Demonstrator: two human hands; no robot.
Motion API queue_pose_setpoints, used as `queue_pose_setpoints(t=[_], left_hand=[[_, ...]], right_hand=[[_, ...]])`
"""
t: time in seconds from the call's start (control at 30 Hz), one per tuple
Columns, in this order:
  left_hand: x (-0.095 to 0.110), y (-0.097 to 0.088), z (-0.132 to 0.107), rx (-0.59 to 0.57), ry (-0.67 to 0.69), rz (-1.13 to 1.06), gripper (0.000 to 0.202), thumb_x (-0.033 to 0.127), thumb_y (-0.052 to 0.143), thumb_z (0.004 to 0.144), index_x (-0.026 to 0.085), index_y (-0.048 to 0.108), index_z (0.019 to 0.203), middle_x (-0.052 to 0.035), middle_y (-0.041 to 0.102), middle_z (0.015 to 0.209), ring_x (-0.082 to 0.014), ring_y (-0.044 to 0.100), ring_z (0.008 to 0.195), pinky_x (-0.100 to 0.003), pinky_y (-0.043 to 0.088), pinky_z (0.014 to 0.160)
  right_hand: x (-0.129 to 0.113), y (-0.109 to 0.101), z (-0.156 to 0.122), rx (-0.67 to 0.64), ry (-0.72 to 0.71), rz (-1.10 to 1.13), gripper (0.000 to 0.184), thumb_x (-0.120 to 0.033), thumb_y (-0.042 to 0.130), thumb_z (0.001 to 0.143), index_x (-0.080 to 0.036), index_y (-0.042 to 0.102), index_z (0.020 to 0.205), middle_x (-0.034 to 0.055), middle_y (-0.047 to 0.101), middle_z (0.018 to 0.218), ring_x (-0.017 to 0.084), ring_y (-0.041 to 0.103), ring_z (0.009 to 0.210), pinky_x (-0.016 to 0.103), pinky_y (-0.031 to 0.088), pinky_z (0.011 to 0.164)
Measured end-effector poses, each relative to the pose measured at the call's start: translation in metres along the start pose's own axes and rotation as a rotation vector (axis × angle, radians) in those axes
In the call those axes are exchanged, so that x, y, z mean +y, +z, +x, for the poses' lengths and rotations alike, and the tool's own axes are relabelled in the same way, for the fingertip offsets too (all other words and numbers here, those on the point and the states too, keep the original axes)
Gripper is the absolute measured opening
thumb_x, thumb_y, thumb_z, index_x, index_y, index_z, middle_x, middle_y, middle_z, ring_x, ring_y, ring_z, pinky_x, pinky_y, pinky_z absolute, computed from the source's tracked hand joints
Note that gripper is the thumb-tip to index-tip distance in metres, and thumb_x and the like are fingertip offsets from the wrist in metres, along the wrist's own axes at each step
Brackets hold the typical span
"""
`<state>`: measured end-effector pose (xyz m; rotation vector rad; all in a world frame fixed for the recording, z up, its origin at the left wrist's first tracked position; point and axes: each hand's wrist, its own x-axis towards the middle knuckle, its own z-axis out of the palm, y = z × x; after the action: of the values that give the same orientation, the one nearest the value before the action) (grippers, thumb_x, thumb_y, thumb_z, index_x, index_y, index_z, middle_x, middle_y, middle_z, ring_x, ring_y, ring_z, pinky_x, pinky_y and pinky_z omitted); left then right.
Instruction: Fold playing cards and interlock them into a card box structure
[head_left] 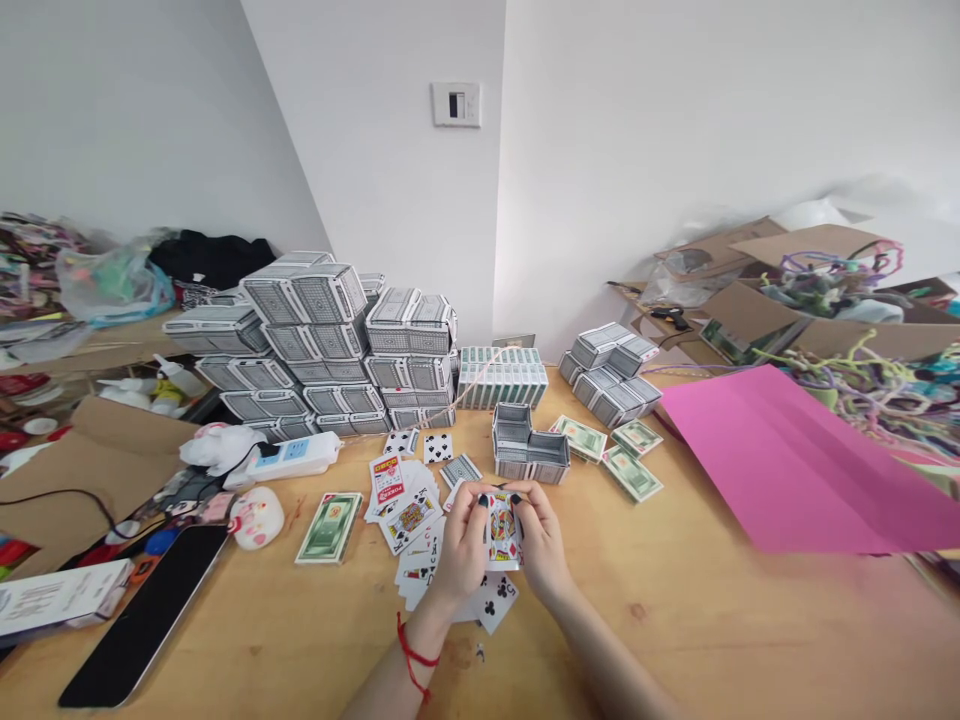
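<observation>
Both hands meet over the wooden table (712, 620) and hold a small stack of playing cards (502, 530) upright, a face card showing on top. My left hand (461, 550), with a red string at the wrist, grips the stack's left edge. My right hand (541, 545) grips its right edge. Loose playing cards (409, 515) lie spread on the table just left of and under my hands. A green card box (330, 527) lies further left.
Stacked grey card packs (315, 340) rise at the back left, with smaller piles (615, 375) at the back right and a folded-card block (529, 445) ahead. A pink paper sheet (795, 465) lies right. A black tablet (142, 625) lies left.
</observation>
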<state>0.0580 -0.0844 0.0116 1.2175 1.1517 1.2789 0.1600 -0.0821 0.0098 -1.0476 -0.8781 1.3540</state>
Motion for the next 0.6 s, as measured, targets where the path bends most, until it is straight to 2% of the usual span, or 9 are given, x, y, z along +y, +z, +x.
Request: queue_pose_setpoints(t=[0.17, 0.23, 0.33, 0.47, 0.6], left_hand=[[-0.002, 0.002, 0.002, 0.036, 0.036, 0.031, 0.011, 0.020, 0.038, 0.080, 0.020, 0.049, 0.080, 0.0004, 0.051, 0.077, -0.0137, 0.049, 0.072, -0.023, 0.040, 0.065], [-0.004, 0.001, 0.002, 0.054, 0.029, 0.031, 0.010, 0.020, 0.037, 0.080, 0.020, 0.047, 0.078, 0.0015, 0.049, 0.074, -0.0128, 0.047, 0.067, -0.022, 0.038, 0.062], [-0.006, 0.000, 0.002, 0.054, 0.036, 0.062, 0.009, 0.021, 0.037, 0.080, 0.021, 0.045, 0.077, 0.0027, 0.046, 0.069, -0.0118, 0.043, 0.060, -0.022, 0.036, 0.057], [-0.004, -0.004, 0.001, 0.013, 0.076, 0.132, 0.009, 0.022, 0.037, 0.079, 0.020, 0.046, 0.078, 0.0028, 0.046, 0.067, -0.0116, 0.041, 0.056, -0.022, 0.034, 0.053], [-0.003, -0.007, 0.002, -0.013, 0.145, 0.170, 0.010, 0.021, 0.037, 0.080, 0.020, 0.046, 0.077, 0.0023, 0.048, 0.069, -0.0120, 0.044, 0.058, -0.023, 0.036, 0.057]], right_hand=[[0.005, -0.003, 0.001, 0.021, -0.016, 0.009, 0.011, -0.033, 0.048, 0.073, -0.022, 0.047, 0.076, -0.0040, 0.048, 0.060, 0.012, 0.042, 0.048, 0.023, 0.037, 0.047], [0.005, -0.007, 0.003, -0.014, -0.017, 0.009, 0.011, -0.032, 0.049, 0.072, -0.022, 0.050, 0.076, -0.0038, 0.048, 0.059, 0.011, 0.041, 0.047, 0.022, 0.036, 0.046], [0.005, -0.012, 0.008, -0.077, 0.052, 0.025, 0.024, -0.041, 0.044, 0.077, -0.020, 0.053, 0.081, -0.0023, 0.049, 0.058, 0.011, 0.041, 0.046, 0.021, 0.033, 0.042], [0.001, -0.016, 0.015, -0.120, 0.165, -0.032, 0.039, -0.055, 0.046, 0.075, -0.018, 0.049, 0.063, -0.0054, 0.037, 0.048, 0.008, 0.031, 0.040, 0.020, 0.025, 0.038], [-0.006, -0.019, 0.018, -0.264, 0.110, -0.135, 0.041, -0.055, 0.053, 0.072, -0.018, 0.043, 0.057, -0.0074, 0.030, 0.049, 0.006, 0.025, 0.043, 0.019, 0.023, 0.040]])
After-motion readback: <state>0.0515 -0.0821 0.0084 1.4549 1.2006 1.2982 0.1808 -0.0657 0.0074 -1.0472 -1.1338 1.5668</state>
